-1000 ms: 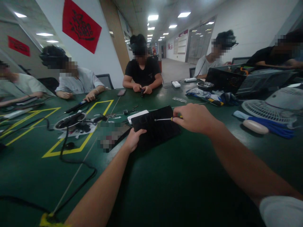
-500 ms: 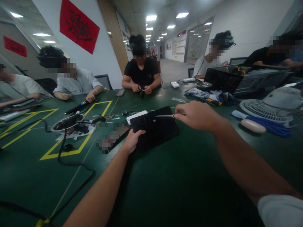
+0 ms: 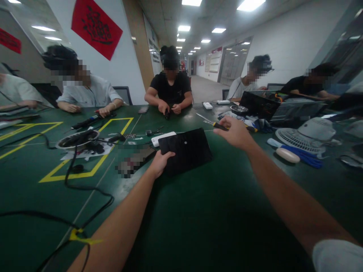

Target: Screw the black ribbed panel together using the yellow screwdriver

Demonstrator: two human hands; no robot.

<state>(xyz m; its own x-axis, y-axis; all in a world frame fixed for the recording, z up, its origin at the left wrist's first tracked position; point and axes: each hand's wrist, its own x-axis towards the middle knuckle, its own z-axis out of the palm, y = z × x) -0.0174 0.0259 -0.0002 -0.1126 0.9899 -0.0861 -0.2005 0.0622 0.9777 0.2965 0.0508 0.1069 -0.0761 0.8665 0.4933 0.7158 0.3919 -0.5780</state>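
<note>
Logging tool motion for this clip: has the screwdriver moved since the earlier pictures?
Yes. Against the white block, the screwdriver in the right hand has moved right and up, its shaft now off the black panel.

Left hand (image 3: 162, 164): showing bare, nails looking short on the thumb
Left forearm (image 3: 120, 213): running bare behind that hand
Right hand (image 3: 235, 131): showing bare
Right sleeve (image 3: 337, 256): whitish, plain, sitting loosely well behind the right hand, its edge curving roundly
</note>
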